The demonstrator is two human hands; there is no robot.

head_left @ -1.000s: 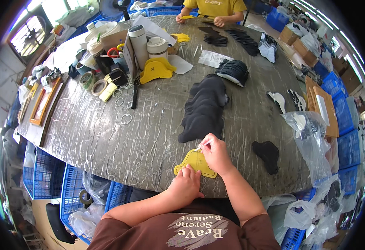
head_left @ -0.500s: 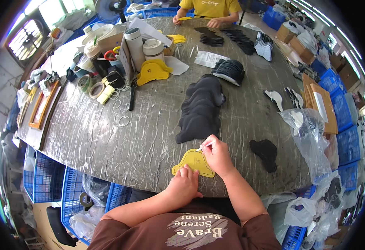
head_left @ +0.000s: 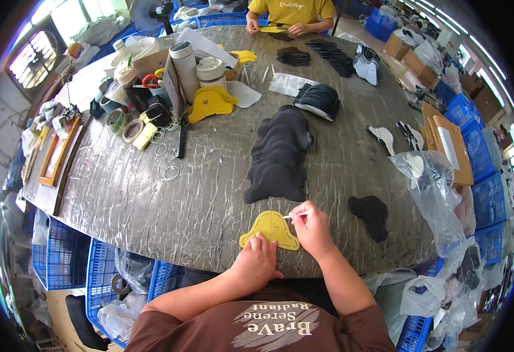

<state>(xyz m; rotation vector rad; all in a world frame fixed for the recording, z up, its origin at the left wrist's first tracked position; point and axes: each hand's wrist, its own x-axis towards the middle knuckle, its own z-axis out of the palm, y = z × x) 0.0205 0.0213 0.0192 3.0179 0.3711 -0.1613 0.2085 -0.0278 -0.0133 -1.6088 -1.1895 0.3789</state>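
A yellow template [head_left: 272, 224] with slots cut along its curved edge lies at the table's near edge. My left hand [head_left: 257, 257] rests on its lower part, fingertips laid over it and thumb stretched to the side. In my right hand [head_left: 311, 227] a thin white marking pen [head_left: 294, 216] is pinched, its tip at the template's right edge. Whether another piece lies under the template is hidden. Just beyond it, a row of overlapping black padded pieces [head_left: 277, 155] runs away from me. One separate black piece [head_left: 369, 217] lies to the right of my right hand.
A stack of black pieces [head_left: 316, 101] stands farther back. At left are a white tumbler [head_left: 184, 66], tape rolls [head_left: 133, 130] and a yellow template stack [head_left: 212, 104]. Clear plastic bags [head_left: 430, 182] hang over the right edge. Across the table, a person's hands [head_left: 298, 29] hold a yellow piece.
My right hand has shifted slightly right and down, with the pen tip moving from the template's top to its right side. My left hand stays on the template. The person opposite has lifted a yellow piece.
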